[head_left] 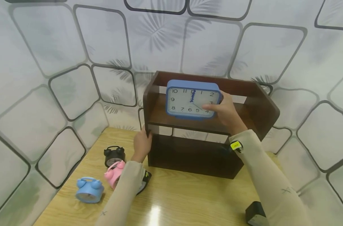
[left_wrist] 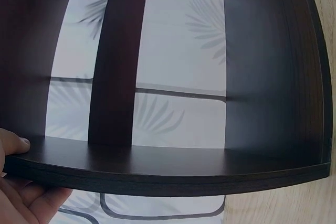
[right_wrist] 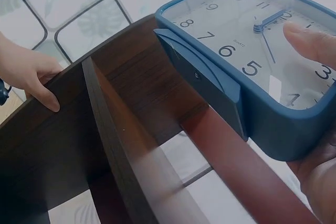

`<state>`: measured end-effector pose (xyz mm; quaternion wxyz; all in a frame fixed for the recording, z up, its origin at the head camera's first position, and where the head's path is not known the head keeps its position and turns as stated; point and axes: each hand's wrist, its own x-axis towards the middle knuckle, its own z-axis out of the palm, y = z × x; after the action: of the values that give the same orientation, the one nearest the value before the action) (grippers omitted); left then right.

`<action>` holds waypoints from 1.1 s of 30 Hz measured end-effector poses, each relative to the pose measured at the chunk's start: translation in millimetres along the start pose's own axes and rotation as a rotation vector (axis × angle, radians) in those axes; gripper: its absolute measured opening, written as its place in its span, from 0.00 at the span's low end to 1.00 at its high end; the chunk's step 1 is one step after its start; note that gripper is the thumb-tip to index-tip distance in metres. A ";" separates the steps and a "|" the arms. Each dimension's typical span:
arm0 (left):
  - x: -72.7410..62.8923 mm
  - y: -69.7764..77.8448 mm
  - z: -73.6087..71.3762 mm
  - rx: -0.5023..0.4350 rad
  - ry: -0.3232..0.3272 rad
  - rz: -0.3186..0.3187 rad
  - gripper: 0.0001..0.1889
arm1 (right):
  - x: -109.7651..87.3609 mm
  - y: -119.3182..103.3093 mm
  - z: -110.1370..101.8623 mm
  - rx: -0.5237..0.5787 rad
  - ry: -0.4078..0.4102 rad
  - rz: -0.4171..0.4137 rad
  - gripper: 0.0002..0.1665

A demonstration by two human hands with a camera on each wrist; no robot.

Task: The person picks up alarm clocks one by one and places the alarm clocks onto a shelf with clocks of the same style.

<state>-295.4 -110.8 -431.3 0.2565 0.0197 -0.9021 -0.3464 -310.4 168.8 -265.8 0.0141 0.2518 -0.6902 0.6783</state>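
Note:
My right hand (head_left: 228, 113) grips a blue rectangular clock (head_left: 192, 99) by its right side, thumb over the glass and the other fingers behind. In the head view the clock overlaps the upper shelf of a dark brown wooden shelf unit (head_left: 188, 157). The right wrist view shows the clock's foot (right_wrist: 202, 80) along its lower edge. With my left hand (head_left: 142, 144) I hold the left side panel of the unit, the thumb on the inner face and fingers outside, as the left wrist view (left_wrist: 31, 192) shows.
Left of the unit on the wooden table (head_left: 188, 201) stand a black alarm clock (head_left: 114, 156), a pink one (head_left: 114, 174) and a light blue one (head_left: 89, 190). A dark object (head_left: 144, 182) lies partly behind my left sleeve. A black clock-like block (head_left: 255, 213) sits at front right. Patterned walls enclose the table.

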 end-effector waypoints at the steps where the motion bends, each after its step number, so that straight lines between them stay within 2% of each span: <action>1: -0.3 0.1 0.1 0.004 0.001 -0.001 0.13 | 2.3 2.0 0.9 0.006 -0.001 0.000 0.25; 9: -1.0 3.1 2.6 0.027 -0.001 0.004 0.13 | 15.8 18.6 6.8 -0.005 -0.005 0.015 0.26; 16: -1.6 3.1 3.6 0.010 0.015 0.017 0.14 | 23.9 30.7 12.9 0.005 -0.032 0.018 0.25; 24: -1.9 2.2 2.0 -0.002 0.017 0.023 0.13 | 30.7 44.3 21.8 -0.051 -0.030 -0.002 0.23; 33: -0.2 -1.3 1.4 -0.004 0.026 0.023 0.13 | 35.7 55.4 29.2 -0.065 -0.022 0.060 0.26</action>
<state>-296.1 -110.8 -433.2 0.2722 0.0133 -0.8982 -0.3449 -352.5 127.0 -306.7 -0.0054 0.2378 -0.7192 0.6528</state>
